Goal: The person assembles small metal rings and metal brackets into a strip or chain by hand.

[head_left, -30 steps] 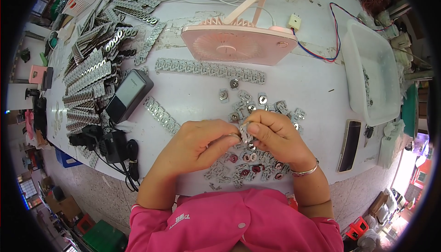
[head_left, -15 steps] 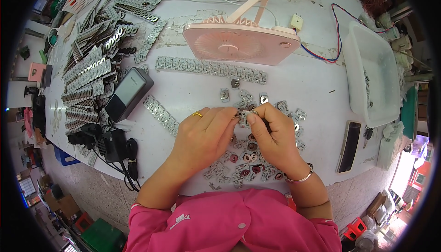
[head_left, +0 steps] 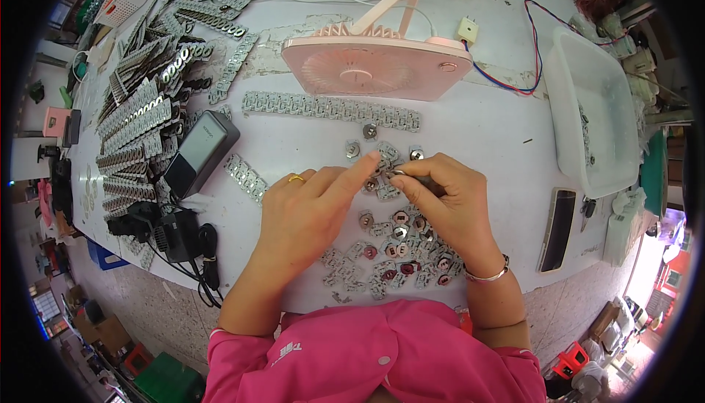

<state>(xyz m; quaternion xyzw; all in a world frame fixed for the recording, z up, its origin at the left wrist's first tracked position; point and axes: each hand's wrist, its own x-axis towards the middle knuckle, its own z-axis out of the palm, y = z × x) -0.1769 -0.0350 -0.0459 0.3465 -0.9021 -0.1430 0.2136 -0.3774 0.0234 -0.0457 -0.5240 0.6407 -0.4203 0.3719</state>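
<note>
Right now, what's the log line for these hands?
left hand: index finger extended | right hand: pinches small part | nearby: loose metal pieces | beyond: pink fan

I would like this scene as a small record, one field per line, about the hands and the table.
Left hand: index finger extended; grip unclear
Right hand: pinching, apparently, a small metal part
Between forearms: many loose metal parts
Far side: pink fan, beyond a long metal strip
Left side: heaped metal strips
Right side: phone, white plastic tub
Surface: white table
</note>
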